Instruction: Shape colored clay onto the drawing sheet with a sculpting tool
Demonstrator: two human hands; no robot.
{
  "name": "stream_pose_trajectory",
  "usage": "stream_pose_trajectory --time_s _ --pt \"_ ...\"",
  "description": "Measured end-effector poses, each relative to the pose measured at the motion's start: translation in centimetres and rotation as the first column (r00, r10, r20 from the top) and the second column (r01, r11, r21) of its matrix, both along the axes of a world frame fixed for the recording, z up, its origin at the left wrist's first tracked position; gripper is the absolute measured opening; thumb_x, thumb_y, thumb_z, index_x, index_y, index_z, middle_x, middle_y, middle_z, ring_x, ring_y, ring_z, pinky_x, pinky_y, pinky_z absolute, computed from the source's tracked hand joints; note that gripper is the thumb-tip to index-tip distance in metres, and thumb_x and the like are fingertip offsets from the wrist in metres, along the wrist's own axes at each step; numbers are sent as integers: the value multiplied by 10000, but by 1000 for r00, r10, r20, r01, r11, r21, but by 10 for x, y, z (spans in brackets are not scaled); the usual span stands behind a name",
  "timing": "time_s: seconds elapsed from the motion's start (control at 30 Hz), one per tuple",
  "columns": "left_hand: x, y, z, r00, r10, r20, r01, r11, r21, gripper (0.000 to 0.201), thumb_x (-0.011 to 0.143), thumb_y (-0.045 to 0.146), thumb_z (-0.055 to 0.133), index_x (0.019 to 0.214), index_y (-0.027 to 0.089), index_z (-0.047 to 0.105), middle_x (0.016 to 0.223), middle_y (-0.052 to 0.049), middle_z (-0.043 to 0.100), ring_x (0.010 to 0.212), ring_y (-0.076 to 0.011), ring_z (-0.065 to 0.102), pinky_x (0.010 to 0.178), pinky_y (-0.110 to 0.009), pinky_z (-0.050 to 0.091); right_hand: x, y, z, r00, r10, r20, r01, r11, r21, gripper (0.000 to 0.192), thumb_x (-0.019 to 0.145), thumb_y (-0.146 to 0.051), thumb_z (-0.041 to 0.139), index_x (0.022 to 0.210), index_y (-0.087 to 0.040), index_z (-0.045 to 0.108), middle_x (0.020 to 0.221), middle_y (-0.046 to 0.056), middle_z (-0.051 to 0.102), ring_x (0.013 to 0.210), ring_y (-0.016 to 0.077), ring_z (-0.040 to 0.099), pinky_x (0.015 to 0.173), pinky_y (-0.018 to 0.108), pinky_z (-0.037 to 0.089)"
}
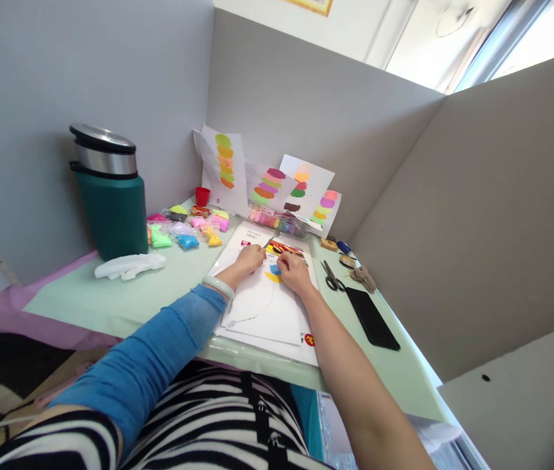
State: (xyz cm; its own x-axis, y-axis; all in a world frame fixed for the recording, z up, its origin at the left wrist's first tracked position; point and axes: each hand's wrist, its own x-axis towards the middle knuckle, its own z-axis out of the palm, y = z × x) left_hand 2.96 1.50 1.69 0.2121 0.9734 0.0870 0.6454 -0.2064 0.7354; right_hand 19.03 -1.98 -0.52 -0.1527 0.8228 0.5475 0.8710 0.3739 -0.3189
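Note:
My left hand [251, 258] is closed round a slim greyish tool [270, 239] that points up and to the right; its exact kind is too small to tell. On the white paper [262, 310] in front of me are a blue patch [276, 269] and, just below it, a yellow patch [274, 278], both apparently soft clay. My right hand [294, 271] rests at the right edge of the blue patch with its fingers pinched together. What lies between those fingertips is hidden. A thin curved pencil line runs down the paper from the patches.
Several small bags of coloured clay [189, 241] lie at the left, near a green tumbler [115, 212], a white cloth [130, 266] and a red cup [202, 196]. Scissors [332, 277] and a black phone [372, 318] lie at right. Painted sheets [225, 170] lean against the grey partition.

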Motion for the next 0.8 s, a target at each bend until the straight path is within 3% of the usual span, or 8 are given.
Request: stream_pose_trajectory --time_s 0.23,0.5,0.8 --pt "0 0 0 1000 -2 -1 2 1000 2 320 836 256 372 891 111 651 656 -60 637 407 -107 490 461 -224 371 0 -2 1 999 13 -33 -14 999 -31 160 792 -225 430 793 -205 589 742 10 625 707 158 540 670 255 382" --pt "1 4 -4 1000 3 -3 -3 1000 -6 320 837 264 377 895 114 654 669 -64 642 430 -109 507 466 -218 376 2 1 -3 978 -158 -134 162 987 19 174 812 -266 426 819 -214 592 808 15 639 728 156 552 664 250 381" --pt "0 4 -3 1000 -5 7 5 1000 -3 318 834 269 368 876 117 645 637 -49 620 369 -90 448 429 -215 344 3 4 -6 981 -158 -116 162 986 25 184 817 -264 422 832 -213 599 851 20 642 768 157 554 671 245 380"
